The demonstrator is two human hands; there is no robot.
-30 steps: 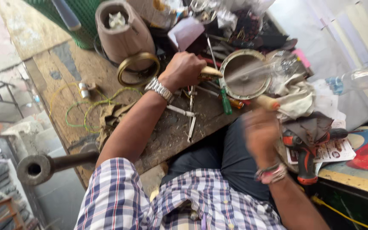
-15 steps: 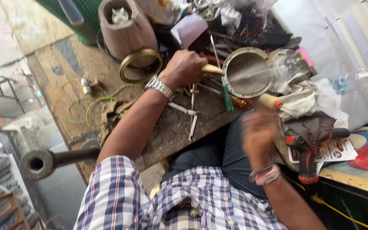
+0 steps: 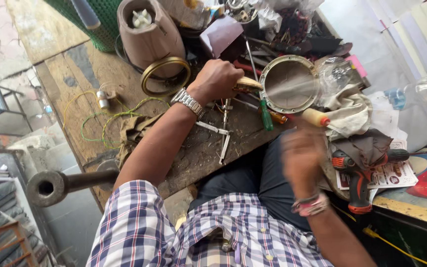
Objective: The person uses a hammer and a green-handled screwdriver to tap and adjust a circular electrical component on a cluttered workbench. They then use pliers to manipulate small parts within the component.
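Observation:
My left hand [image 3: 217,80], with a metal watch on its wrist, is closed around the brass-coloured handle [image 3: 248,85] of a round metal pan [image 3: 289,84] lying on the worn wooden bench [image 3: 75,74]. My right hand [image 3: 301,157] hovers blurred just below the pan, near a wooden tool handle with a red tip [image 3: 317,118]. The blur hides whether it grips anything. A pale streak crosses the pan's face.
A brass ring [image 3: 165,75] and a brown mixer base [image 3: 147,29] stand behind my left hand. Screwdrivers, metal strips and green-yellow wire [image 3: 100,121] lie on the bench. A cloth [image 3: 354,116] and an orange drill [image 3: 359,185] sit at the right. A metal pipe [image 3: 55,185] juts out at the lower left.
My left hand keeps its hold on the pan handle. My right hand stays blurred in nearly the same place, shifted slightly toward my body.

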